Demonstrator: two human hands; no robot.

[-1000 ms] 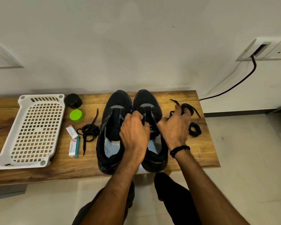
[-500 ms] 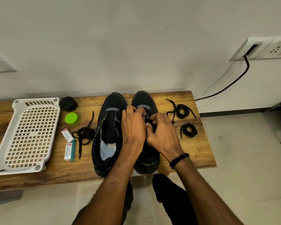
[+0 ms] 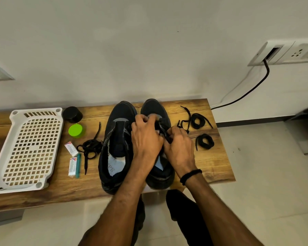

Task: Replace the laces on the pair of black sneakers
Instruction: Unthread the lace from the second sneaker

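Observation:
Two black sneakers stand side by side on the wooden bench (image 3: 212, 167), toes toward the wall. The left sneaker (image 3: 116, 148) has an open throat with its grey insole showing. Over the right sneaker (image 3: 154, 107) both hands work close together. My left hand (image 3: 146, 137) grips the shoe's upper near the eyelets. My right hand (image 3: 179, 144) pinches a black lace (image 3: 163, 128) at the tongue. Loose black laces lie on the bench: a tangled one (image 3: 90, 148) left of the shoes, and a strung-out one (image 3: 196, 118) and a coiled one (image 3: 205, 141) to the right.
A white perforated basket (image 3: 28, 150) lies at the bench's left end. Beside it are a black lid (image 3: 72, 114), a green lid (image 3: 76, 130), two small tubes (image 3: 71, 158) and a teal pen (image 3: 78, 165). A black cable (image 3: 252, 89) runs from the wall socket. My knees are below the bench edge.
My right hand left the loose laces on the right and came onto the right sneaker beside my left hand. Both hands then shifted slightly toward the toe.

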